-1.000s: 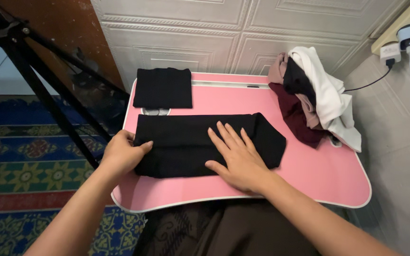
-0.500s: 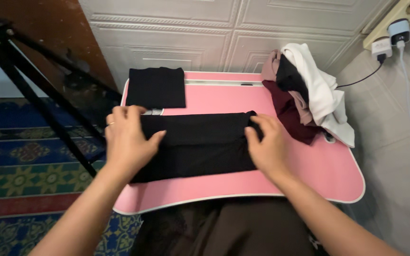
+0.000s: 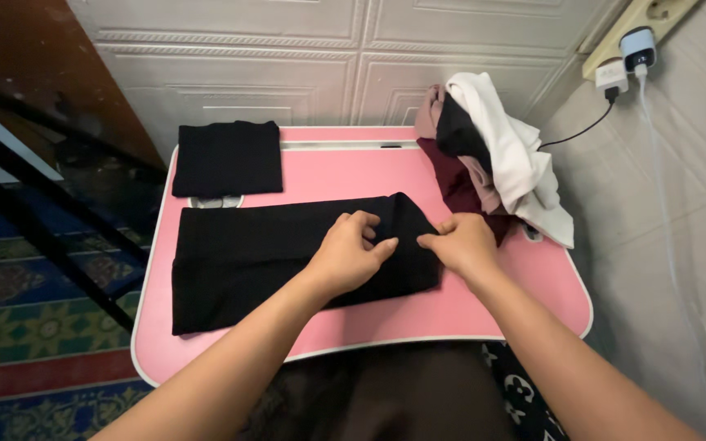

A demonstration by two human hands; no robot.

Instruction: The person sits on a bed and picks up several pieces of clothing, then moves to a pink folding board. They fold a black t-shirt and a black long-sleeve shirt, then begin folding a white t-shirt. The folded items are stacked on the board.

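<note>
I see the long black folded cloth (image 3: 263, 257) lying flat on the pink bench (image 3: 500, 286), its long axis running left to right across my view. Both hands meet at its right end: the left hand (image 3: 349, 253) and the right hand (image 3: 461, 243) each pinch the fabric there, fingertips nearly touching one another. Most of the cloth stretches away to the left of the hands, so the left arm crosses over it while the right hand sits at the very end. A smaller folded black piece (image 3: 228, 158) lies at the far left corner, apart from it. A heap of unfolded clothes (image 3: 484, 155) sits just beyond the right hand.
</note>
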